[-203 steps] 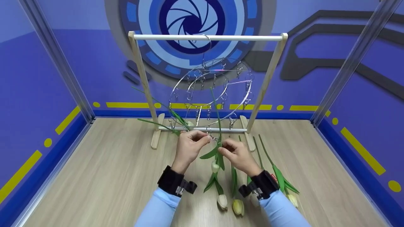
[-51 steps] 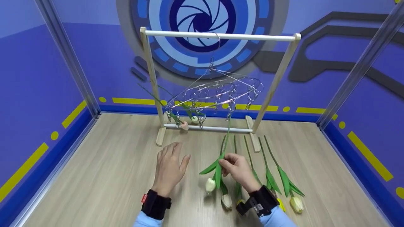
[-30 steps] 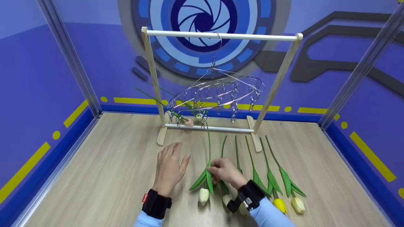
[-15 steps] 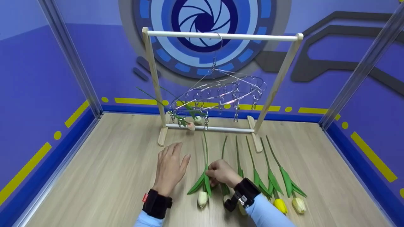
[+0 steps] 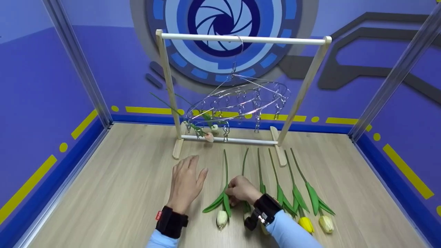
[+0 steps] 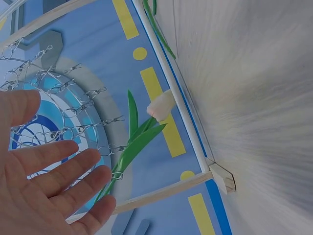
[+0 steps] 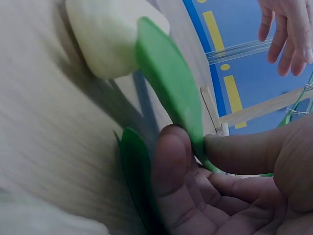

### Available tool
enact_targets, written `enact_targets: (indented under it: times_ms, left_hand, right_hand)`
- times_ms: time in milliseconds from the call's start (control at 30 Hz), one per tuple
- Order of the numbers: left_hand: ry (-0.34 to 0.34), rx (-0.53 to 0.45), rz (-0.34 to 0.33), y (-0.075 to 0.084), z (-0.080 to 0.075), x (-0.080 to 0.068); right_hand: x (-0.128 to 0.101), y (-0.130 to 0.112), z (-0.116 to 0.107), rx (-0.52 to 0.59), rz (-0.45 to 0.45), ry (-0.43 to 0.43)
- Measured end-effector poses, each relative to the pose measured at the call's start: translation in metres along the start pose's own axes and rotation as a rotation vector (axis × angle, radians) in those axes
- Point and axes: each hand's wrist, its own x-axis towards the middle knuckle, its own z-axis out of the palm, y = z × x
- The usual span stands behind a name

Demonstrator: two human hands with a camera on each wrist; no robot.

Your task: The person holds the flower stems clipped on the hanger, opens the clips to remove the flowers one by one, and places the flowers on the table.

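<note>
Right hand pinches the white tulip lying on the floor; left hand hovers spread beside it

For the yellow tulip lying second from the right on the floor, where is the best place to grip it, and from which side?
Probably the bare stem above the leaves of the yellow tulip, pinched from above. It lies flat on the wooden floor, bloom toward the person, with neighbouring stems close on both sides, so a side approach would likely nudge them. The right hand is nearest.
</note>
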Motion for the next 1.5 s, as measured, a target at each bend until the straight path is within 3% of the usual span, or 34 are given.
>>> enact_targets:
  times_ms: [400, 667, 900, 1133, 1367, 1500]
  left_hand:
    - [0.008, -0.002, 0.010, 0.001, 0.003, 0.000]
    - [0.028, -0.003, 0.016, -0.001, 0.004, -0.001]
    - [0.020, -0.006, 0.003, -0.002, 0.002, -0.002]
    - [0.012, -0.041, -0.027, -0.003, -0.001, 0.001]
    - [0.002, -0.104, -0.071, -0.003, -0.008, 0.016]
    - [0.011, -0.150, -0.105, -0.004, -0.016, 0.029]
  right_hand:
    - [-0.007, -0.001, -0.008, 0.026, 0.048, -0.029]
    - [-0.017, -0.004, -0.021, 0.002, 0.032, -0.080]
    - [-0.029, -0.003, -0.040, 0.050, -0.039, -0.144]
    - [-0.039, -0.008, -0.066, -0.024, -0.126, -0.181]
    - [-0.052, -0.029, -0.083, -0.130, -0.205, -0.200]
    - [-0.057, -0.041, -0.088, -0.181, -0.290, -0.163]
